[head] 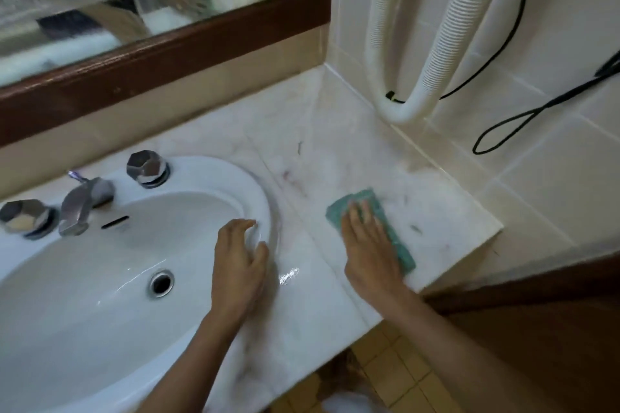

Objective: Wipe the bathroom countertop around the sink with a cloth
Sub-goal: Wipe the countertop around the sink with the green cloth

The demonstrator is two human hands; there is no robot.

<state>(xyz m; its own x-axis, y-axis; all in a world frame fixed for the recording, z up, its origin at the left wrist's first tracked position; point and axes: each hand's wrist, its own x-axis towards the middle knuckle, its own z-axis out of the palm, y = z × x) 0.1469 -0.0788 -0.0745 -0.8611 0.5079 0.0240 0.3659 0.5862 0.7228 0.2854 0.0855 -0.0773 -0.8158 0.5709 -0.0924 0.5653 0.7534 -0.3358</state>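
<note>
A white marble countertop (335, 131) runs from the mirror wall to the tiled corner on the right. A white oval sink (84, 295) is set into its left part. A teal cloth (375, 208) lies flat on the counter right of the sink. My right hand (369, 245) presses down on the cloth with fingers spread, covering most of it. My left hand (240, 265) rests on the sink's right rim, fingers curled over the edge, holding nothing. Dark smudges and hairs mark the marble around the cloth.
A chrome faucet (82, 204) with two faceted knobs (147, 168) (23, 215) stands behind the basin. A wood-framed mirror (161, 54) backs the counter. A white ribbed hose (412, 90) and black cords (523, 117) hang on the tiled right wall. The counter's right end (493, 228) drops off.
</note>
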